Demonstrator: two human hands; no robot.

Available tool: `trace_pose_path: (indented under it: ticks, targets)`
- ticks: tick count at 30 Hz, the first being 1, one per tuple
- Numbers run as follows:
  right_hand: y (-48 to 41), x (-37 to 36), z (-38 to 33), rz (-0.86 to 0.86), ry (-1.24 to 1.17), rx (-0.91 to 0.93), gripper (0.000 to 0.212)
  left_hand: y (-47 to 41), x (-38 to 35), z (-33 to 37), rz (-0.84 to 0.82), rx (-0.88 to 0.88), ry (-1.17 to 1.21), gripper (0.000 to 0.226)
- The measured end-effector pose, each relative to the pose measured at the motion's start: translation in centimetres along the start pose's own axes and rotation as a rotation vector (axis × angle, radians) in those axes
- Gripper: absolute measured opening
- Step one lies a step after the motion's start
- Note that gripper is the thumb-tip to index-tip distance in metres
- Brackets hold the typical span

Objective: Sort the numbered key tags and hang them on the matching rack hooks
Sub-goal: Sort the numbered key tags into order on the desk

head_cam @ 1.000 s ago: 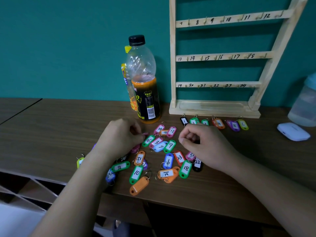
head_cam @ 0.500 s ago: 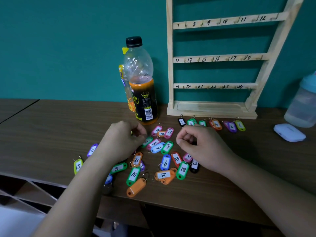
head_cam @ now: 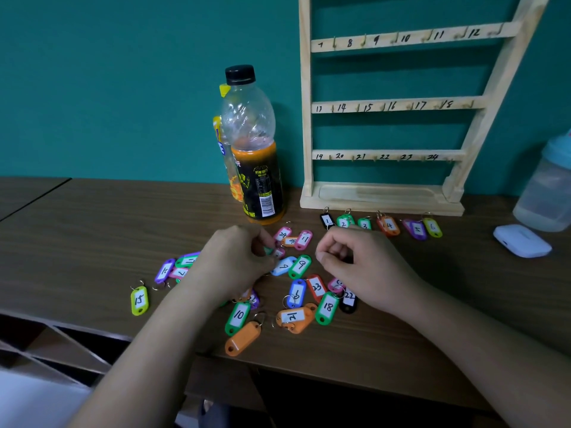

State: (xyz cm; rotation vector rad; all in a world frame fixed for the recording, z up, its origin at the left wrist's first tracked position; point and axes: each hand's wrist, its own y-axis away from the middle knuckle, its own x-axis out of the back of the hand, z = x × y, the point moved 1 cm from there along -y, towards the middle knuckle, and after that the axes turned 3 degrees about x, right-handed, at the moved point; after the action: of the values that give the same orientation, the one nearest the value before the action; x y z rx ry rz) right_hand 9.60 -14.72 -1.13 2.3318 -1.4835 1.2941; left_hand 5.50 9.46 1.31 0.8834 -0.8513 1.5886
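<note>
Early stage, by the look of it. Nothing hung yet: all hooks [head_cam: 364, 40] visible on the rack [head_cam: 383, 103], far right, bare (nos. 7–24; top rail out of shot). Some sorting done, though: tags 1–6 [head_cam: 388, 225] lined up in order, left to right, just near of the rack base. Rest of the key tags [head_cam: 316, 287] in a loose pile mid-way across the table [head_cam: 92, 236], a few strays off to the left incl. no. 15 [head_cam: 139, 300]. Left to do: pull out 7–24, order them, hang the lot.

Left hand [head_cam: 234, 261] at the far-left edge of the pile, fingers curled down onto a green tag [head_cam: 268, 250]. Prob. pinching it, but grip hidden and no. unreadable, so cannot tell. Right hand [head_cam: 361, 267] over the pile's right side, fingers curled in, thumb against index, nothing seen inside.

Orientation: row 1–6 with long axes near-far, ring ends far, toward the rack. Pile mixed: no. 15 near-far, ring far. No. 10 [head_cam: 238, 316] tilted, ring end far-right. Blank-faced orange tag [head_cam: 243, 338] diag., ring far-right too.
</note>
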Motion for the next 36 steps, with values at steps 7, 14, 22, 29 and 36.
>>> trace_pose_path:
  ticks: [7, 14, 22, 29, 36]
  targets:
    - [0.0, 0.1, -0.3, 0.005, -0.006, 0.007, 0.014, -0.4, 0.2, -0.2, -0.038, -0.021, 0.026, 0.019]
    - [0.0, 0.0, -0.3, -0.001, 0.007, -0.003, 0.013, -1.0, 0.2, 0.1, -0.054, -0.059, -0.016, 0.019]
    - [0.0, 0.0, -0.3, -0.001, 0.013, -0.006, 0.012, -1.4, 0.5, 0.9, -0.101, -0.055, -0.05, 0.023]
    - [0.0, 0.1, -0.5, -0.011, 0.016, -0.019, 0.012, -1.6, 0.3, 2.1, -0.112, -0.057, -0.127, 0.014]
    - [-0.3, 0.2, -0.5, 0.037, -0.04, 0.004, 0.004, -0.9, 0.4, 2.2, -0.011, -0.023, 0.117, 0.017]
